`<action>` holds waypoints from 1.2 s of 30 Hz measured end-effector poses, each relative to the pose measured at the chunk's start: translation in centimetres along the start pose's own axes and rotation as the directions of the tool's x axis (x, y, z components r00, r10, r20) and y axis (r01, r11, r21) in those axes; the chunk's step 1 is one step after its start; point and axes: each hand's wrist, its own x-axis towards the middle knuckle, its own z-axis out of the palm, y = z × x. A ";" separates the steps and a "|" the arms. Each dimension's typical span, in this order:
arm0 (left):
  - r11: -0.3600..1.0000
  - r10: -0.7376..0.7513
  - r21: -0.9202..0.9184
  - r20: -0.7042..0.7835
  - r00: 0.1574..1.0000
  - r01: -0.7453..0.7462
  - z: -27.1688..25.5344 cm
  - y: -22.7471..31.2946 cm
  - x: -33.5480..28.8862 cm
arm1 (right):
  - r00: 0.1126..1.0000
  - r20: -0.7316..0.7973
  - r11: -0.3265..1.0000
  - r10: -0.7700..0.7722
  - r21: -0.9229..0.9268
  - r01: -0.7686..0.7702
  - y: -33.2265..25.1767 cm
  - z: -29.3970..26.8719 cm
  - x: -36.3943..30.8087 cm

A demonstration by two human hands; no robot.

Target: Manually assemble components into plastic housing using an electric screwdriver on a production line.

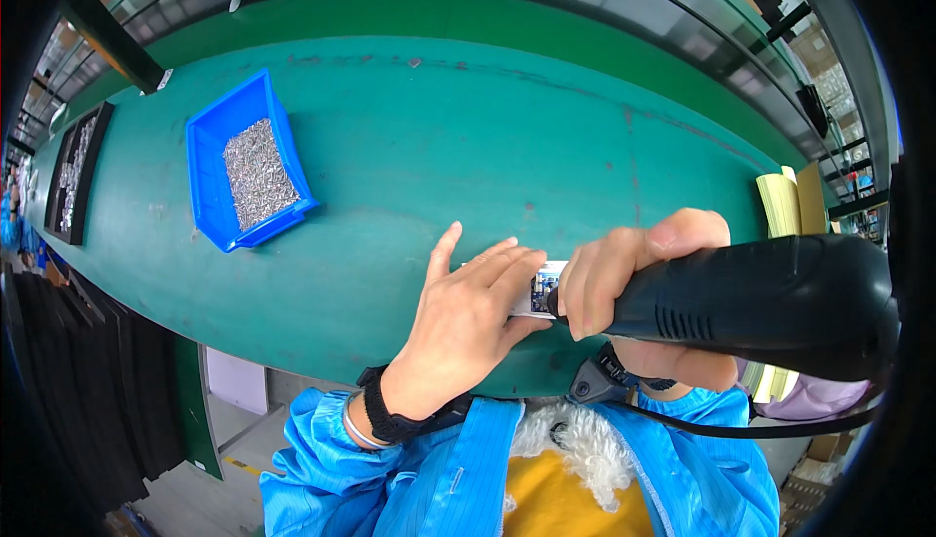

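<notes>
Green table, worn and scuffed, under both hands. Left hand laid flat, fingers together and stretched out, thumb raised apart, pressing down on a small white part near the table's near edge. Only the right end of that part visible, past the fingertips. Right hand wrapped tight around a black electric screwdriver, thumb on top of the body, tip end aimed at the small part and just beside the left fingertips. Black wrist strap on the left wrist, blue sleeves on both arms. Further back on the left, a blue bin full of small silver screws. At the far left edge, a black tray with more small metal pieces. At the right, a stack of yellow paper.
</notes>
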 end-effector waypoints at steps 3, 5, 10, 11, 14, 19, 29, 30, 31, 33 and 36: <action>1.000 -0.003 -0.015 -0.011 1.000 0.003 0.1 -0.2 -0.1 | 1.000 -0.004 1.000 0.014 -0.022 -0.014 0.0 0.5 -0.2; 1.000 0.006 -0.006 -0.001 1.000 -0.006 0.2 -0.2 -0.2 | 1.000 -0.023 1.000 0.008 -0.025 -0.009 0.1 1.0 -0.2; 0.995 -0.028 -0.099 0.012 1.000 0.029 0.4 -0.2 -0.2 | 1.000 0.006 1.000 -0.020 -0.003 0.020 0.1 1.1 0.3; 0.991 -0.023 -0.128 0.014 1.000 0.024 0.4 -0.2 -0.2 | 1.000 0.009 1.000 -0.019 -0.002 0.019 0.2 1.0 0.4; 0.990 -0.013 -0.142 0.026 1.000 0.017 0.3 -0.2 -0.2 | 0.997 0.041 0.998 -0.058 0.009 0.058 0.5 1.0 0.3; 0.988 -0.013 -0.151 0.024 1.000 0.017 0.3 -0.1 -0.2 | 0.999 -0.037 0.999 -0.030 -0.012 0.030 0.2 1.4 0.0; 0.991 -0.001 -0.136 0.032 0.999 0.005 0.3 0.0 0.0 | 0.996 -0.074 0.999 -0.043 -0.015 0.042 0.1 1.5 0.0; 0.991 -0.005 -0.133 0.032 0.999 0.009 0.3 0.0 -0.1 | 0.997 -0.058 0.999 -0.049 -0.025 0.047 0.2 1.4 -0.1; 0.991 -0.003 -0.131 0.030 1.000 0.007 0.3 0.0 -0.1 | 0.998 -0.042 0.998 -0.055 -0.035 0.053 0.3 1.3 -0.1; 0.992 0.000 -0.128 0.028 1.000 0.004 0.2 -0.1 -0.1 | 0.998 -0.049 0.999 -0.035 -0.026 0.034 0.3 1.4 -0.2; 0.992 -0.004 -0.124 0.041 0.999 0.009 0.2 0.0 0.1 | 0.999 -0.053 1.000 -0.013 -0.026 0.011 0.0 1.4 0.0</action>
